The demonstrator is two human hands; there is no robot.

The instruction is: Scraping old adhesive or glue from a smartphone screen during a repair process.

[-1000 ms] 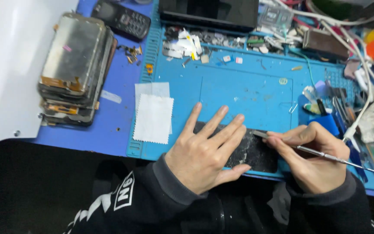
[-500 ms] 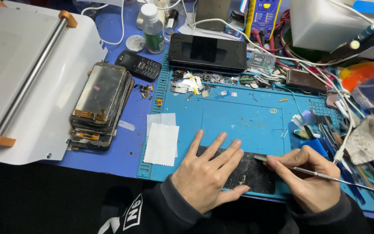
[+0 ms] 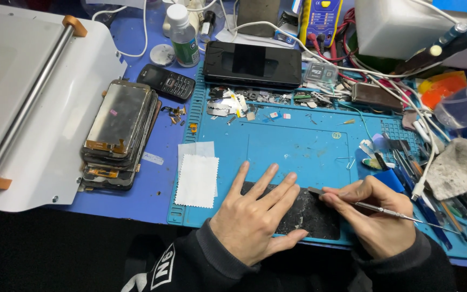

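Note:
A dark phone panel point(image 3: 309, 215) lies flat on the blue work mat point(image 3: 293, 146) near its front edge. My left hand point(image 3: 255, 219) rests on the panel's left part, fingers spread and pressing down. My right hand point(image 3: 377, 216) grips a thin metal tool point(image 3: 385, 208) like a pen. The tool's flat tip touches the panel's top right edge point(image 3: 314, 191). The panel's left end is hidden under my left hand.
A white cloth point(image 3: 197, 180) lies left of my hands. A stack of phone screens point(image 3: 119, 132) sits on a white machine point(image 3: 22, 103) at the left. Behind are a black phone point(image 3: 252, 64), a keypad phone point(image 3: 166, 82), a bottle point(image 3: 184, 35), cables, small parts, and tools point(image 3: 417, 178) at the right.
The camera has tilted up, so more of the bench's back is in view. My hands, the panel and the tool keep almost the same pose.

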